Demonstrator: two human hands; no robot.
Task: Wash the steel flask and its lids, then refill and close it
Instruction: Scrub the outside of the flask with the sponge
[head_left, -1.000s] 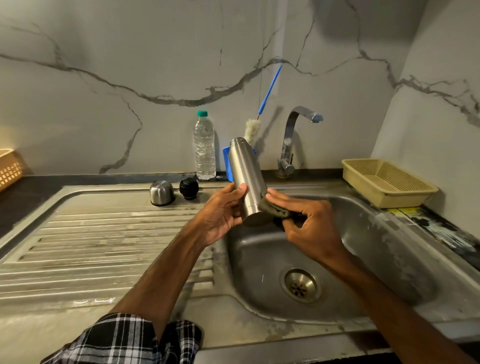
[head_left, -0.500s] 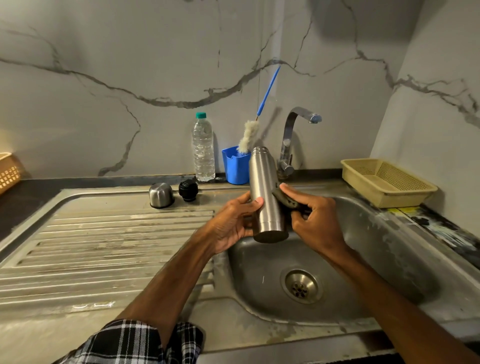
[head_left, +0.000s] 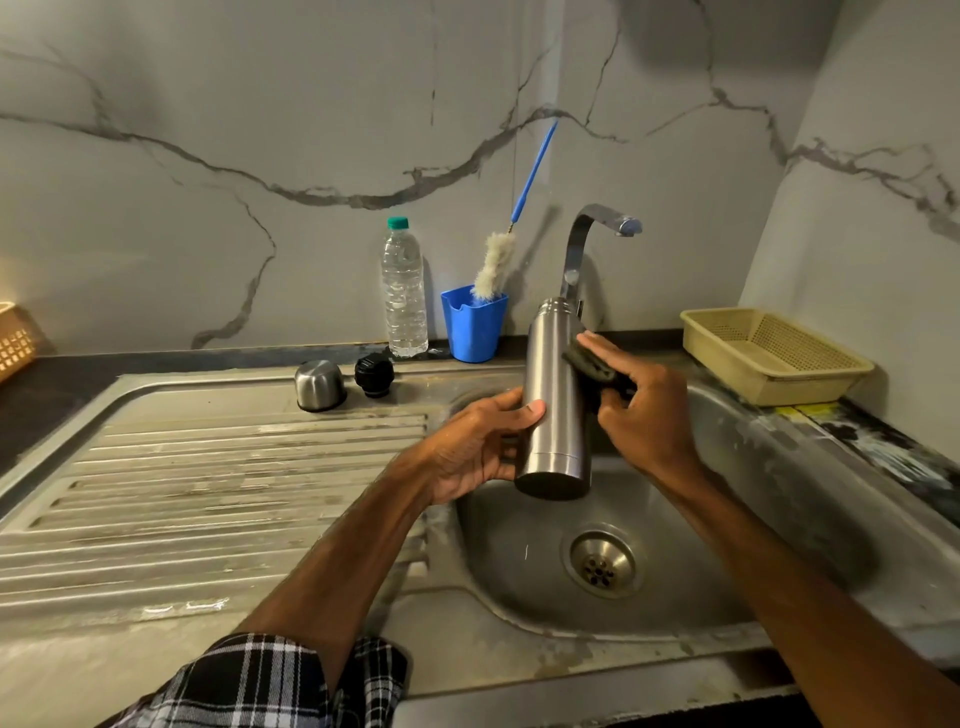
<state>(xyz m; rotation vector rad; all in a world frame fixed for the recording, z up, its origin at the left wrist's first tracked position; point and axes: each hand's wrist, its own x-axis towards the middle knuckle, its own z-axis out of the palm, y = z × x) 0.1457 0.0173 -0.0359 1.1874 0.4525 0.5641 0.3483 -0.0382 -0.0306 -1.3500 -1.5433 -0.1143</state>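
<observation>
Steel flask (head_left: 553, 395), mouth uppermost and uncapped, leaning slightly, held above the sink basin (head_left: 701, 545). The left hand (head_left: 467, 452) grips its lower body, thumb across the front. The right hand (head_left: 644, 415) holds a dark scrub pad (head_left: 589, 364) and presses it against the flask's upper side at 2 o'clock. On the drainboard (head_left: 208, 493), at 10 o'clock from the flask, stand the steel cup lid (head_left: 319, 385) and, just beside it, the black stopper (head_left: 374, 375). At 11 o'clock: water bottle (head_left: 404, 291) and blue cup (head_left: 472, 327) holding a bottle brush (head_left: 493, 265). Tap (head_left: 582, 244) at 12 o'clock; yellow basket (head_left: 769, 353) at 3 o'clock.
</observation>
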